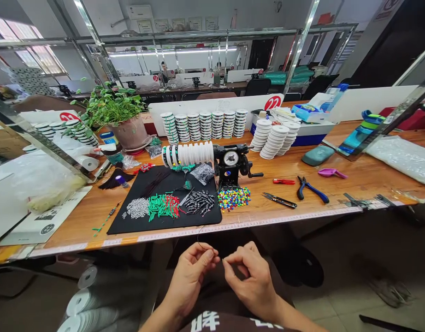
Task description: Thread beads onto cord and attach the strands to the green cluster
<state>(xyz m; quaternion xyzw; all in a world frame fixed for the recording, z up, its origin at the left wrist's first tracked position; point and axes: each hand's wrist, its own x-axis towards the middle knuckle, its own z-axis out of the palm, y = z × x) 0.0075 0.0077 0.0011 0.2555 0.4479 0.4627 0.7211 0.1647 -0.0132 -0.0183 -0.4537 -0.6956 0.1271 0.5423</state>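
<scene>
My left hand (195,272), in front of the table edge, pinches a thin dark cord (198,234) that loops up from its fingers. Close beside it, my right hand (249,272) has thumb and forefinger pressed together; whatever lies between them is too small to name. Beyond the hands a black mat (129,225) carries clear beads (137,209), green and red tube pieces (162,205) and black parts (199,203). Multicoloured beads (233,198) lie at the mat's right edge. Behind them stands a black winding machine (229,163) with a row of white spools (195,153).
Tweezers (279,200), blue-handled pliers (312,189) and a red tool (283,181) lie on the right of the table (268,221). Stacked spools (205,126) and a potted plant (126,129) stand behind. A metal post (388,122) slants at the right. People sit far back.
</scene>
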